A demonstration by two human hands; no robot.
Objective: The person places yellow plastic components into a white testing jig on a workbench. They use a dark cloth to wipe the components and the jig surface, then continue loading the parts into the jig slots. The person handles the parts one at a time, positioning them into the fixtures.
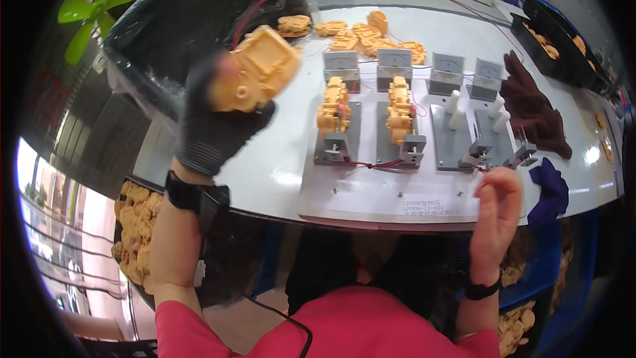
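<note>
My left hand (pixel 222 116), in a black glove, grips a yellow-orange plastic gearbox housing (pixel 270 59) above the left side of the table. The housing has a square recess, and a red wire rises beside it. My bare right hand (pixel 500 202) is at the front right edge of the white test board (pixel 358 202), fingers curled together, with nothing visible in them. Just beyond it stand a small clamp (pixel 523 152) and grey base plates with white posts (pixel 456 116), which carry no housing. Two similar housings, one left (pixel 333 107) and one right (pixel 399 111), sit upright on the other fixtures.
Four-sided panel meters (pixel 395 66) stand behind the fixtures. Several housings (pixel 364 36) lie farther back. A black-lined bin (pixel 159 33) is at left, with a green fan (pixel 98 10) beyond. Dark cloths (pixel 536 106) and a black tray (pixel 556 43) lie right; filled crates (pixel 136 232) sit below.
</note>
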